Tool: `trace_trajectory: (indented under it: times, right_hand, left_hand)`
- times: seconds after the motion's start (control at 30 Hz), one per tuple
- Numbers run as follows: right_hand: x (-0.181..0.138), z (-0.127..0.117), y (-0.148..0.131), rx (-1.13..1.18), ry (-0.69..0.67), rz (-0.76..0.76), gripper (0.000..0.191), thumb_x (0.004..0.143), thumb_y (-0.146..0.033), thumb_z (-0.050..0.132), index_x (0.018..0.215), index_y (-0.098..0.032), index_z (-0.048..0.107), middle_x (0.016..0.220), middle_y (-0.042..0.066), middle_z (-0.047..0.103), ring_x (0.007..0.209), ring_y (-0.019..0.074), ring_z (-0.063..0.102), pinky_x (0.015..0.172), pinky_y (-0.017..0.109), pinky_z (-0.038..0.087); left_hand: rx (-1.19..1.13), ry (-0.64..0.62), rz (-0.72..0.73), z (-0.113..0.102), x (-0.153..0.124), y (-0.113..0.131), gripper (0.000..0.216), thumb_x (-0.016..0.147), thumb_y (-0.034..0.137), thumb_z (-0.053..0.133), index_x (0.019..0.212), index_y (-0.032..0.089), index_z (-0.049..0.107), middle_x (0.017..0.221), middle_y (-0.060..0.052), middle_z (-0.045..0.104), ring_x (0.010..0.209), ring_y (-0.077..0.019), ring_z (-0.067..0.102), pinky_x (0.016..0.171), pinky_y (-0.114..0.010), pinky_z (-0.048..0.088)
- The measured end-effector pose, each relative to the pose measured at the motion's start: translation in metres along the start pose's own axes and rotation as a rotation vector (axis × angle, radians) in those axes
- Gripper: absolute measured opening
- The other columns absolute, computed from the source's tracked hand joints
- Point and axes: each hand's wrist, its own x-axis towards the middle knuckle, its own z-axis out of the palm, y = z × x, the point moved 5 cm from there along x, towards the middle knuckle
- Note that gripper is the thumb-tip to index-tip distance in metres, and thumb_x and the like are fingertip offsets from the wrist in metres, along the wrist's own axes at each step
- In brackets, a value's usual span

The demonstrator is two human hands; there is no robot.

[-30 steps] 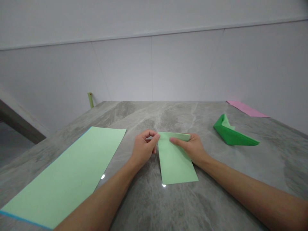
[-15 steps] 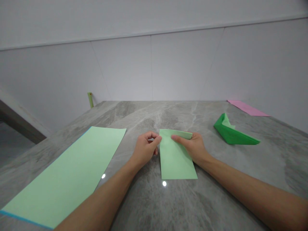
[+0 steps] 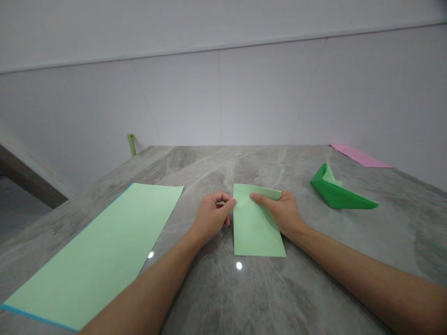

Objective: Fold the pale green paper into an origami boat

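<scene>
A folded sheet of light green paper (image 3: 254, 228) is in front of me, its far edge raised off the tabletop. My right hand (image 3: 281, 211) grips its right side, thumb on top and fingers hidden behind. At the left edge, near the far corner, my left hand (image 3: 214, 211) is closed in a pinch, thumb and forefinger on the paper's edge. To the right lies a folded paper shape (image 3: 335, 193), bright green outside and pale green inside.
Larger light green sheets (image 3: 101, 246) with a blue edge beneath lie at the left, partly under my left forearm. A pink sheet (image 3: 361, 156) is at the far right by the wall. The grey marble-patterned table (image 3: 216, 163) meets the wall at the back.
The folded green paper has shifted slightly away from me and a touch to the right. Both hands keep nearly the same pose.
</scene>
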Motion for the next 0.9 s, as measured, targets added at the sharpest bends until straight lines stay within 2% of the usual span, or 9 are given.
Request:
trace_trajectory:
  times: [0.47,0.9]
  right_hand:
    - [0.005,-0.007,0.000,0.064,0.102,-0.026,0.028,0.056,-0.037,0.084,0.060,-0.015,0.068,0.057,0.004,0.069,0.046,0.0176,0.062,0.041,0.026,0.050]
    - [0.017,-0.019,-0.002,0.182,0.281,-0.023,0.028,0.051,-0.031,0.085,0.065,-0.016,0.067,0.062,0.003,0.071,0.050,0.0199,0.064,0.045,0.031,0.052]
  left_hand:
    - [0.041,-0.032,-0.014,0.003,-0.002,0.000,0.022,0.076,0.036,0.062,0.069,0.016,0.057,0.043,0.006,0.050,0.036,-0.0073,0.046,0.038,-0.018,0.033]
    - [0.099,-0.115,-0.014,0.008,-0.004,0.001,0.019,0.075,0.032,0.061,0.065,0.016,0.058,0.042,0.006,0.050,0.036,-0.0073,0.044,0.039,-0.018,0.032]
